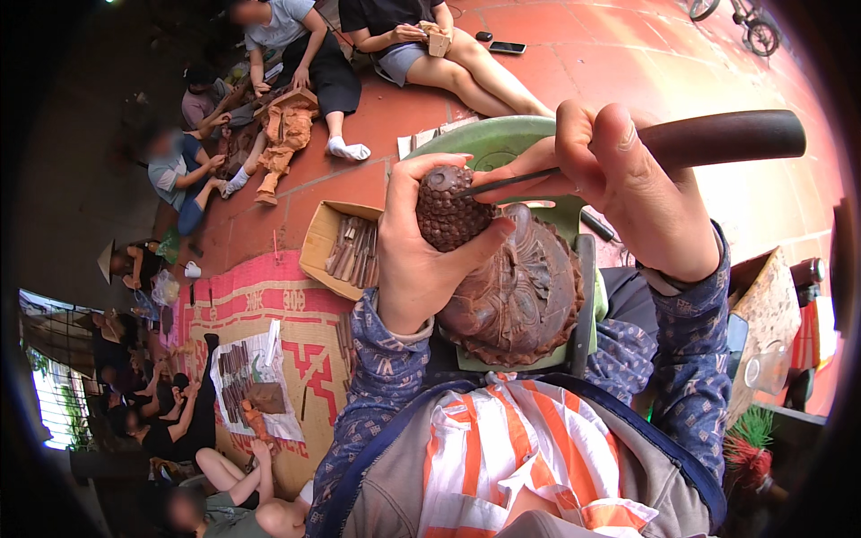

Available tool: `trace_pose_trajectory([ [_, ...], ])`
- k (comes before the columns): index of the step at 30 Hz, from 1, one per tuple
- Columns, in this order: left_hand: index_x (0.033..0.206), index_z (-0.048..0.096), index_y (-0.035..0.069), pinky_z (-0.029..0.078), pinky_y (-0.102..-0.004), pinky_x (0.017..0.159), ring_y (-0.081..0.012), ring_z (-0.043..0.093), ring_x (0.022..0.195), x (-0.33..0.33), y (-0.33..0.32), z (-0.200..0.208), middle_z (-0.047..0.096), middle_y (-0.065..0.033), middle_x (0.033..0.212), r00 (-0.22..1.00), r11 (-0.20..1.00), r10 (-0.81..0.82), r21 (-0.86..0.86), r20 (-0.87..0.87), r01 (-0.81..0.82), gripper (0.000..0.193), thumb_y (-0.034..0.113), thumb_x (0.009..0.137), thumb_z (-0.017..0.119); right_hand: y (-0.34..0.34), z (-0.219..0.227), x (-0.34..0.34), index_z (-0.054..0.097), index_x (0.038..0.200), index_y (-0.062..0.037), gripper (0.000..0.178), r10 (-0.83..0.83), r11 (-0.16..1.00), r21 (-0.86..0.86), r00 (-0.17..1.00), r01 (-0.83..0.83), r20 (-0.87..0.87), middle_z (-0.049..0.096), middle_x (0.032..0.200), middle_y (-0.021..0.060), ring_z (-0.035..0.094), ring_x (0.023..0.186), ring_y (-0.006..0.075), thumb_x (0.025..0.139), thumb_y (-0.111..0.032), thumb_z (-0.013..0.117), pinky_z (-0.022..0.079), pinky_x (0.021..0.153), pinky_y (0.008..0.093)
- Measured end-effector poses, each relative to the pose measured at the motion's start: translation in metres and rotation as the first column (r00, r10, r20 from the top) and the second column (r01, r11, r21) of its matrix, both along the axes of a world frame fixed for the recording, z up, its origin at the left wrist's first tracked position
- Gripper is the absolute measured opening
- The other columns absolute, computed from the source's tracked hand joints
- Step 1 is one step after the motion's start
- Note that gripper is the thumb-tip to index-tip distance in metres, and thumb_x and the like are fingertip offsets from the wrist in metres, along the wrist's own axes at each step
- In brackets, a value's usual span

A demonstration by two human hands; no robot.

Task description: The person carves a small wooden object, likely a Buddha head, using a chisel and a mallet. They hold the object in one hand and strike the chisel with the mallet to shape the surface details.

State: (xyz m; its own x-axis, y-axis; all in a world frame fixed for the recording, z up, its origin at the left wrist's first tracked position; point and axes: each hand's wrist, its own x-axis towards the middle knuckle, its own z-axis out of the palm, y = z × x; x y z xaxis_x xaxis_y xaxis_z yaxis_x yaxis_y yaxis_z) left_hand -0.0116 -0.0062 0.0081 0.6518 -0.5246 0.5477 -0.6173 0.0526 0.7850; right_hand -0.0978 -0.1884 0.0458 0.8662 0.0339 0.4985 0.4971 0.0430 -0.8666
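Ok quick rundown, typing fast. Left hand was curled in a wide C round the knobbly end of a dark brown wood carving, thumb on the near side, fingers round the far side, so def. had hold of it. The carving sat in the person's lap area, approx. centre of view, w/ a face-like relief & scalloped edge on the wider part.

Right hand was closed round a thin-bladed carving tool, thumb up, dark handle sticking out past the hand to the upper right. Blade ran left to the knobs b/w the left thumb & fingers; tip looked to be on the surface, tho can't tell if it was biting in.

Green plastic tub was just beyond the hands. Left of that: a cardboard box w/ chisels in it, next to a red & tan mat. More tools lay in a row on newspaper there. Further off, ppl sat on the tiled floor, one w/ a reddish wooden figure right by them, plus a phone nearby.
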Motion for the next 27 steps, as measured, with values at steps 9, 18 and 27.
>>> trace_pose_trajectory([
  [9, 0.115, 0.049, 0.003, 0.049, -0.0279, 0.08, -0.0132, 0.059, 0.091, 0.0, -0.001, 0.002, 0.057, -0.007, 0.103, 0.996, 0.999, 0.039, 0.03, 0.078, -0.041, 0.056, 0.012, 0.071, 0.083, -0.003, -0.018, 0.008, 0.038, 0.085, -0.0098, 0.039, 0.183, 0.961, 0.164, 0.958, -0.221, 0.219, 0.046, 0.126, 0.0363, 0.046, 0.118, 0.0525, 0.098, -0.046, 0.042, 0.039, 0.1, 0.0597],
  [18, 0.116, 0.047, 0.003, 0.047, -0.027, 0.086, -0.0127, 0.06, 0.092, 0.001, 0.002, 0.0, 0.063, -0.0096, 0.102, 1.0, 0.999, 0.01, 0.035, 0.004, -0.01, 0.057, 0.015, 0.072, 0.082, -0.001, -0.052, 0.013, 0.044, 0.099, -0.0091, 0.039, 0.069, 0.921, 0.351, 0.955, -0.172, 0.289, 0.045, 0.13, 0.0365, 0.047, 0.121, 0.0493, 0.098, -0.048, 0.038, 0.038, 0.101, 0.0609],
  [27, 0.116, 0.048, 0.003, 0.048, -0.0285, 0.084, -0.0136, 0.059, 0.096, 0.0, 0.003, 0.004, 0.059, -0.0088, 0.108, 0.998, 0.998, 0.018, 0.059, 0.061, -0.022, 0.058, 0.014, 0.071, 0.083, -0.002, -0.04, 0.011, 0.057, 0.1, 0.0033, 0.021, -0.076, 0.952, 0.304, 0.986, 0.028, 0.146, 0.064, 0.102, 0.0283, 0.067, 0.094, 0.0375, 0.088, -0.011, 0.066, 0.058, 0.08, 0.0448],
])
